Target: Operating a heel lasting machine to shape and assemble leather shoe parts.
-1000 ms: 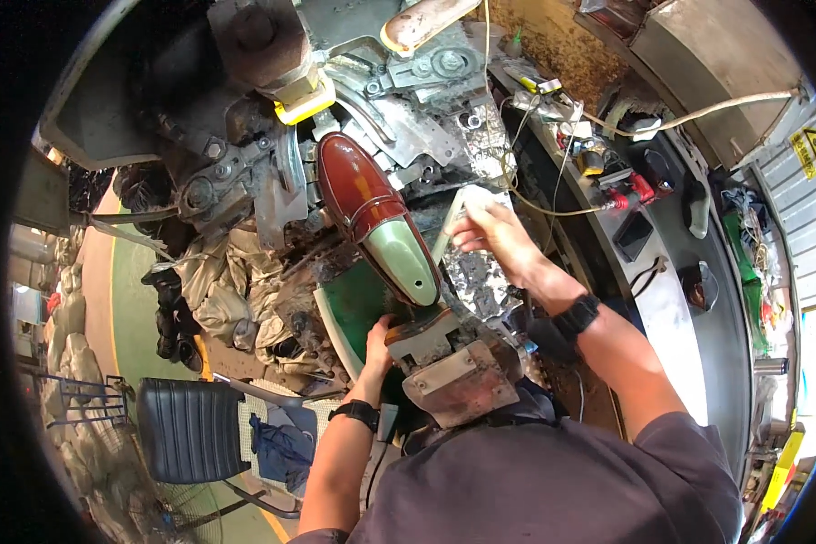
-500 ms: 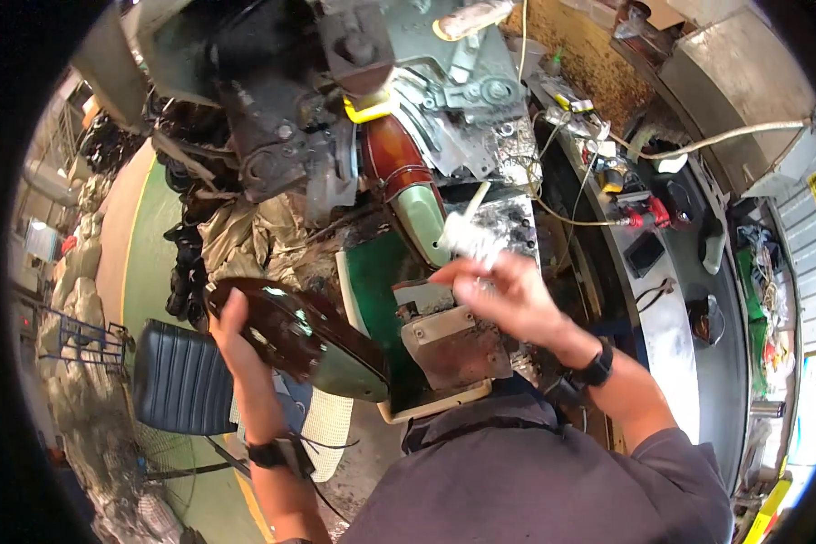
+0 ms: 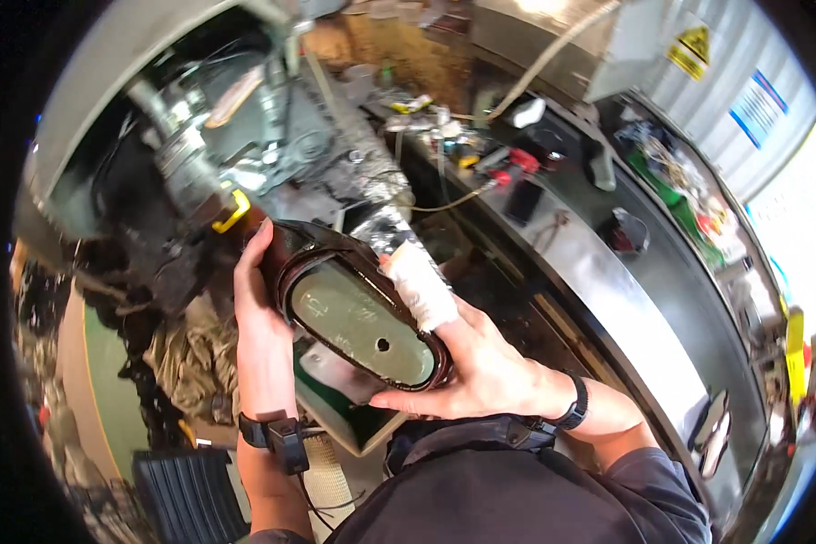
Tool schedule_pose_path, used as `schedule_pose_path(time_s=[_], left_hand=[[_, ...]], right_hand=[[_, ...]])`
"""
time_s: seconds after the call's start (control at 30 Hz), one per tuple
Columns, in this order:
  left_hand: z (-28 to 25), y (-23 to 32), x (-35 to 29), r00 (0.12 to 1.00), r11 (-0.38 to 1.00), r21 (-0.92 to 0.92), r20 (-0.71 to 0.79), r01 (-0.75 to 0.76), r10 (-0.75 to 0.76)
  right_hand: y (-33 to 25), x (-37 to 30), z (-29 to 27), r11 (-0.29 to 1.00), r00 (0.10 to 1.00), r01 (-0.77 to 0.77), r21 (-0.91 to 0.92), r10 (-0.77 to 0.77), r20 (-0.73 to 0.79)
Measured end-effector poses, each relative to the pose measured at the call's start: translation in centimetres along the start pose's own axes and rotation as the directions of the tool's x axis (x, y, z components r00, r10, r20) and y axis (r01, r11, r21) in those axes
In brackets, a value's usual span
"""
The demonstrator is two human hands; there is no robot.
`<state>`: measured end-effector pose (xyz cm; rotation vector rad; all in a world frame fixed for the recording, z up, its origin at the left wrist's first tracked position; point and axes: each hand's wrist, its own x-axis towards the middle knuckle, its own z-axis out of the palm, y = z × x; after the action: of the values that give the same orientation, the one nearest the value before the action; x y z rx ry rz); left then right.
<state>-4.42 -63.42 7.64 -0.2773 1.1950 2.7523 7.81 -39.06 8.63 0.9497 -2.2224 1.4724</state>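
A dark brown shoe upper (image 3: 310, 238) on a green last (image 3: 358, 317) is held up in front of me, the last's flat oval face with a dark hole turned toward me. Along its left side, the fingers of my left hand (image 3: 261, 304) press near the far end. My right hand (image 3: 480, 363) wraps around the near right end, thumb below and fingers along the side. White wrapping (image 3: 419, 286) covers one or more fingers of that hand. Beyond the shoe, a machine has a yellow curved piece (image 3: 233, 210); what sits under it is largely hidden.
A light-rimmed green tray (image 3: 358, 449) lies beneath the shoe. To the right runs a long bench (image 3: 607, 299) with a red tool (image 3: 521, 161) and pliers (image 3: 550, 231). A black padded seat (image 3: 190, 494) stands lower left, near crumpled tan cloth (image 3: 186, 363).
My left hand has brought the shoe from the left to the middle and turned its green face up. My right hand has come down onto it. The view has swung right.
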Motion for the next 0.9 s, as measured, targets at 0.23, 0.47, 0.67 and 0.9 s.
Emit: schedule_pose_path(time_s=[0.23,0.47,0.67,0.9], left_hand=[[7.7,-10.1,2.9,0.988,0.982,0.135,0.059,0.133,-0.142],[9.8,-28.1,4.4,0.744,0.858,0.25,0.426,0.45,-0.514],[13.2,-39.6,5.1,0.575,0.734,0.4,0.456,0.549,-0.679],[19.7,-46.4,6.9,0.515,0.652,0.455,0.401,0.606,-0.758]], right_hand=[[1.7,-6.7,-5.3,0.955,0.878,-0.253,-0.153,0.161,-0.452],[3.5,-15.4,-17.6,0.73,0.8,-0.333,0.597,0.554,-0.23],[7.2,-22.3,-24.0,0.739,0.748,-0.311,0.597,0.578,-0.327],[7.4,-26.2,-30.7,0.759,0.669,-0.453,0.468,0.636,-0.384]])
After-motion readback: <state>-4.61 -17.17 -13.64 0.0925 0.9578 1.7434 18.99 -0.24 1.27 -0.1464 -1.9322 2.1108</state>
